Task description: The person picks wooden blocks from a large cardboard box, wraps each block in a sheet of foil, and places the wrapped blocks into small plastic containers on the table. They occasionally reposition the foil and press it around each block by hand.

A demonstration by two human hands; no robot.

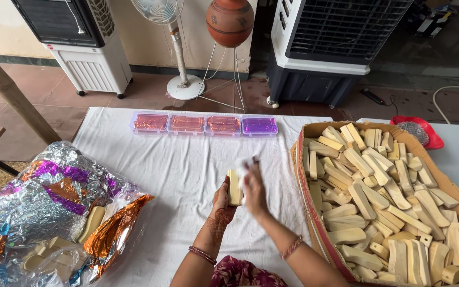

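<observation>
My left hand [222, 203] grips a pale wooden block [234, 187] upright over the white cloth [176, 175]. My right hand [253, 190] is pressed against the block's right side, holding a small white piece [243, 163] that may be cloth or paper; motion blurs it. A cardboard box [299, 159] on the right is heaped with several similar pale wooden blocks [383, 202]. Both wrists wear bangles, and the left hand bears henna patterns.
Four clear plastic trays [204, 125], three with orange contents and one purple, line the cloth's far edge. A crinkled foil bag [54, 212] with wooden pieces lies at left. A red bowl [423, 130] sits behind the box. Air coolers, a fan and a clay pot stand beyond.
</observation>
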